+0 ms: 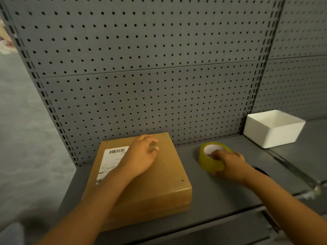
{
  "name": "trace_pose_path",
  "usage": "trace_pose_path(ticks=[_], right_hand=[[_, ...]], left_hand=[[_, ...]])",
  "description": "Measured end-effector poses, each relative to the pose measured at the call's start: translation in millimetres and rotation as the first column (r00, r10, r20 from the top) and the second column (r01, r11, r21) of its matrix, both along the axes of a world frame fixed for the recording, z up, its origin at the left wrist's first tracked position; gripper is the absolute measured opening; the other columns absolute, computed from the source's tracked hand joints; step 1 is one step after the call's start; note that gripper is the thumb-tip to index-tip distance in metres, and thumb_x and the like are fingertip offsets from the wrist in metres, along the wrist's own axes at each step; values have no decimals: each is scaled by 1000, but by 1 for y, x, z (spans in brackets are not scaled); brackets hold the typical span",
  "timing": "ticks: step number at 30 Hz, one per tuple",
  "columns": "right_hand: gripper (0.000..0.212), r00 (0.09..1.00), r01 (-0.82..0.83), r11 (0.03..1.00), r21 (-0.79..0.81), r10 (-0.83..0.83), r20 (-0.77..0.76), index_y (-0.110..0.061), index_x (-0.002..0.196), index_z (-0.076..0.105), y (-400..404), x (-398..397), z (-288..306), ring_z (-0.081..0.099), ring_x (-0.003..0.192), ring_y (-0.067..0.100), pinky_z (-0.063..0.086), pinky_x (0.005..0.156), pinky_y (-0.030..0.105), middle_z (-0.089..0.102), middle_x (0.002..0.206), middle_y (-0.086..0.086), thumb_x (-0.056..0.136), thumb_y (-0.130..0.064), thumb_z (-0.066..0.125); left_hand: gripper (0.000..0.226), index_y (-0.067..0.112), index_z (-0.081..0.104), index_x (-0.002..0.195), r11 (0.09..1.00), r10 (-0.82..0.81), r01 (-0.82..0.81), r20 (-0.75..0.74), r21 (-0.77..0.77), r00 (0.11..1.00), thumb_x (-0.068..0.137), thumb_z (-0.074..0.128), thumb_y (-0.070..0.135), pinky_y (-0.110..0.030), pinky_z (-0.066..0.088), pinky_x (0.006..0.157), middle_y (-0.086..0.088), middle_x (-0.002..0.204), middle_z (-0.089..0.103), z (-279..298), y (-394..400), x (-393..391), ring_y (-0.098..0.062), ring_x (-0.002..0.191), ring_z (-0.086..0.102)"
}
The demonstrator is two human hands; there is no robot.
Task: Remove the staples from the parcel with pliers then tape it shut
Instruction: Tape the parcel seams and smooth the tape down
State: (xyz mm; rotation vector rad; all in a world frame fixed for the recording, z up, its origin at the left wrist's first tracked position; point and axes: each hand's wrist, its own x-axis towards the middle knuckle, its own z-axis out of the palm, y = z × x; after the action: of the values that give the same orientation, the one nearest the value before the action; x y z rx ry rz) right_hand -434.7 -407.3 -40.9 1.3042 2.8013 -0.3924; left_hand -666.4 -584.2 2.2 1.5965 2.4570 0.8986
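Tape (213, 157) comes to hand on the grey shelf (221, 191) as the right hand (230, 164) curls round the roll and the left hand (141, 154) rests loosely on the brown parcel (159, 177) beside it, sealing apparently next: lift, find the end.

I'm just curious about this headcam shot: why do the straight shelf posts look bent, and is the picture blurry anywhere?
Head view: the wide-angle lens bows the pegboard and its posts toward the edges; light is dim and even, with no glare; both the left hand on the parcel and the right hand on the tape roll look soft, and the parcel's label is unreadable.
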Motion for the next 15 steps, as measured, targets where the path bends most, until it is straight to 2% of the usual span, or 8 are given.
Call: trace_pose_path(ticks=[2,5,7,8,9,11,13,15], right_hand=[[56,993,-35,994,106,23,112,-33,141,36,2,0,0,32,138,25,7,117,41,41,146,-2,91,-23,58],[53,992,-59,984,169,38,124,-33,141,39,4,-2,-3,33,137,26,3,118,41,47,142,1,92,-18,54],[52,999,-44,985,167,40,29,-30,140,41,5,-2,-4,33,136,31,7,118,39,50,139,5,91,-19,55],[50,998,-31,988,149,38,-46,-27,139,43,3,-3,-2,37,133,32,15,117,38,53,135,6,91,-20,56],[48,990,-19,993,113,35,-136,-25,137,45,-1,-3,1,44,126,32,27,112,37,57,130,8,91,-22,57],[43,947,-30,1000,4,29,-319,-23,132,49,-12,-7,13,56,106,29,46,92,37,62,116,8,90,-25,60],[37,894,-95,994,-54,61,-444,-23,126,53,-24,-11,24,57,93,23,48,76,32,60,104,4,90,-25,62],[31,852,-160,986,-52,111,-512,-22,120,55,-34,-17,35,55,87,18,41,66,22,58,99,0,90,-22,62]], left_hand=[[31,25,54,128,999,-33,33,-4,-14,999,97,48,31,-20,32,96,9,137,45,-2,6,8,-10,124,43],[30,25,56,125,998,-65,65,-4,-13,998,97,49,30,-16,33,88,9,131,52,-5,14,16,-5,113,48],[29,25,58,124,997,-79,79,26,-13,997,97,49,29,-15,34,88,9,129,55,-6,19,20,-5,111,50],[29,25,59,123,996,-86,87,49,-7,995,97,49,29,-15,35,89,9,129,56,-6,21,22,-5,112,51],[28,25,60,123,996,-92,92,77,-2,993,97,49,29,-15,36,90,9,129,56,-6,23,24,-5,113,51],[30,26,59,125,995,-100,99,137,10,986,98,48,30,-14,35,90,10,130,56,-3,27,28,-5,115,51],[32,27,57,128,995,-103,99,215,31,971,99,46,32,-10,34,85,10,132,55,2,31,30,-1,114,49],[33,27,56,129,994,-108,94,312,62,944,99,45,33,-9,34,80,10,131,55,7,36,31,2,109,47]])
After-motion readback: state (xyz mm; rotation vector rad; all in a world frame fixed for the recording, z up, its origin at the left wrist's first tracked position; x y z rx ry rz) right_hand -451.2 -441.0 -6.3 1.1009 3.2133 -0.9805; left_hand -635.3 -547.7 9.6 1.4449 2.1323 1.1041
